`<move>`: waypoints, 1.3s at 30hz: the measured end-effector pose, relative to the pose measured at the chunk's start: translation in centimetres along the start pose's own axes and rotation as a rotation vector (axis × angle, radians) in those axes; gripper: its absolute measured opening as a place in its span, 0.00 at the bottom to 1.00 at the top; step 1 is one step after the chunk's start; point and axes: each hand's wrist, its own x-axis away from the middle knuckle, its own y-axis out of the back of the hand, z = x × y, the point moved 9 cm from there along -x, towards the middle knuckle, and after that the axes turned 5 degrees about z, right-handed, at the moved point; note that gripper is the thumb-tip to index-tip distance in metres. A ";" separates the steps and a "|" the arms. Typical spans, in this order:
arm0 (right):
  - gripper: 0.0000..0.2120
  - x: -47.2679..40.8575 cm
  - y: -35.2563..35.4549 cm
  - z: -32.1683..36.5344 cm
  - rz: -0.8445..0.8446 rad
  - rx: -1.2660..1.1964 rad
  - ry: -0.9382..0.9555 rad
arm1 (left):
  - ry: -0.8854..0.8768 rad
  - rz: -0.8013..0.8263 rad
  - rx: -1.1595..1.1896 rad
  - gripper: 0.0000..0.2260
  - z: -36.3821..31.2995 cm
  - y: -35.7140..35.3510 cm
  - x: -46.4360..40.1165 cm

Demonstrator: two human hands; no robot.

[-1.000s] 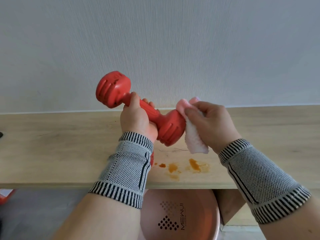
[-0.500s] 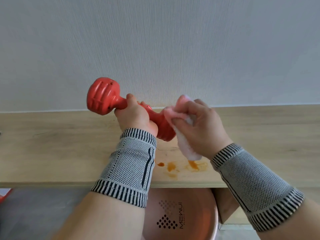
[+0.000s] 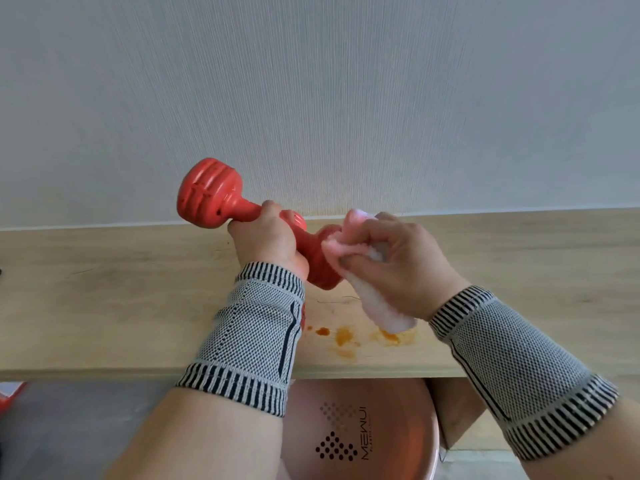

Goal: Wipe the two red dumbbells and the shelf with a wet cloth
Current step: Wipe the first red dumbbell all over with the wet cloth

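A red dumbbell [image 3: 207, 194] is held in the air above the wooden shelf [image 3: 104, 299], tilted with its left head up. My left hand [image 3: 265, 240] grips its handle. My right hand [image 3: 394, 261] grips a pink and white cloth [image 3: 349, 244] and presses it onto the dumbbell's right head, most of which is hidden. A small red patch [image 3: 303, 315] shows beside my left wrist band; what it belongs to I cannot tell. Orange stains [image 3: 344, 337] mark the shelf near its front edge, below my hands.
A pale wall [image 3: 311, 98] rises straight behind the shelf. Below the shelf's front edge stands a pink plastic basin [image 3: 398, 427]. A red and white object [image 3: 10, 393] peeks in at the lower left, on the grey floor.
The dumbbell has turned in my left hand, its left head showing more of its ribbed face. My right hand has slid the cloth from the head's side further round it.
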 end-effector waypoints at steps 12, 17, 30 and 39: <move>0.05 0.0 0.7 0.1 0.029 -0.206 -0.078 | -0.010 0.023 -0.052 0.11 0.3 -0.7 0.9; 0.05 -0.3 1.7 -0.6 -0.127 -0.105 -0.122 | 0.059 0.007 -0.131 0.09 0.2 -0.4 1.8; 0.08 -0.4 2.2 -1.9 -0.150 -0.195 -0.181 | 0.129 -0.005 -0.247 0.13 0.5 -0.2 2.3; 0.08 -0.4 1.6 -1.5 -0.100 -0.136 -0.166 | 0.158 -0.015 -0.210 0.07 0.5 0.0 2.1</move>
